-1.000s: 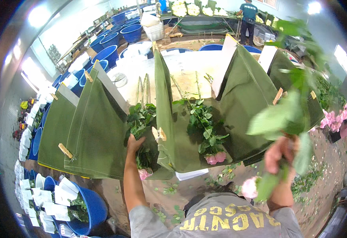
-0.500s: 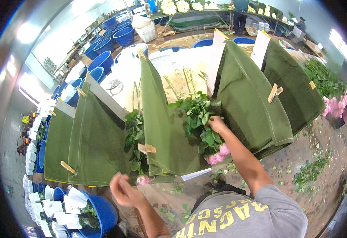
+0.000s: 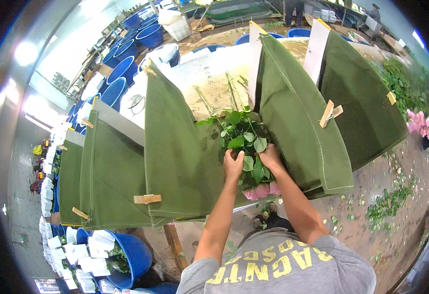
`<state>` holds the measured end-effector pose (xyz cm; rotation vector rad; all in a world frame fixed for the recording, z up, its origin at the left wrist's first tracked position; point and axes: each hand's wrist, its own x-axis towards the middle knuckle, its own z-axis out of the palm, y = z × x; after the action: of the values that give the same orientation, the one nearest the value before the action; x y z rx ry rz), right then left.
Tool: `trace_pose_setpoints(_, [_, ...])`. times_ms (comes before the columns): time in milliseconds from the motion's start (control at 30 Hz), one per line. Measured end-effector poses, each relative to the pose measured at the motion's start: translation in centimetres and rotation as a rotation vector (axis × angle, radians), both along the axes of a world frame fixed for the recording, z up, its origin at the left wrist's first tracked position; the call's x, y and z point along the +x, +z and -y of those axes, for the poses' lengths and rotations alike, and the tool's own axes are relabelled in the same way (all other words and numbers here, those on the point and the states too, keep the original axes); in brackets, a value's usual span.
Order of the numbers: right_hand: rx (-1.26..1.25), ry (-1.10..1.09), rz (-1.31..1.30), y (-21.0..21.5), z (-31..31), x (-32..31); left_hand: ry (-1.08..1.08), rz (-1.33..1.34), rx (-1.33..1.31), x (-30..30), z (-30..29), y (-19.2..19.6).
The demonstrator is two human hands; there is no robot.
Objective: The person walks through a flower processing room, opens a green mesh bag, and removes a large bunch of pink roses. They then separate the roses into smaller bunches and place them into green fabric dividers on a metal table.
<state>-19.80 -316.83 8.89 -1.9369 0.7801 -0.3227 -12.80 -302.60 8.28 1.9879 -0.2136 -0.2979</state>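
Observation:
Between two upright dark green cloth panels lies a bunch of pink roses (image 3: 259, 192), with leafy stems reaching away from me and the blooms at the near edge. My left hand (image 3: 233, 165) grips the left side of the foliage, thumb up and its other fingertips partly hidden by leaves. Opposite it, my right hand (image 3: 270, 158) is closed on the right side of the same bunch, fingers curled into the leaves. A green panel (image 3: 297, 103) with wooden clothespins (image 3: 330, 114) rises right of the bunch. Another panel (image 3: 170, 147) stands on the left, a clothespin (image 3: 147, 199) at its lower edge.
Blue tubs (image 3: 124, 76) line the far left. A large blue bucket (image 3: 136, 257) stands low on the left beside white-wrapped bundles (image 3: 94, 255). More pink flowers (image 3: 426, 121) lie at the far right. Fallen leaves (image 3: 390, 210) litter the floor. Another person (image 3: 294, 12) stands at the back.
My left hand has moved right and closed on the rose bunch beside my right hand. The view has shifted, and the roses in the left compartment are now hidden behind a panel.

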Motion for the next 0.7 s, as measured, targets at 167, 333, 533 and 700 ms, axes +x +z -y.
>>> trace_pose_setpoints(167, [-0.051,-0.006,-0.078,0.3,-0.6,0.0,-0.048,0.016,0.371,0.9,4.1,-2.4])
trace_pose_setpoints(333, [0.006,-0.09,0.045,-0.3,-0.4,0.2,-0.096,-0.228,0.028,1.7,2.9,-1.6])
trace_pose_setpoints(533, [0.077,-0.048,0.03,-1.5,-0.5,0.9,-0.058,-0.585,-0.362,2.4,-1.6,0.9])
trace_pose_setpoints(700, [0.067,-0.032,-0.029,-2.7,-1.7,0.7,-0.104,-0.676,-0.495,2.3,-3.3,-0.8])
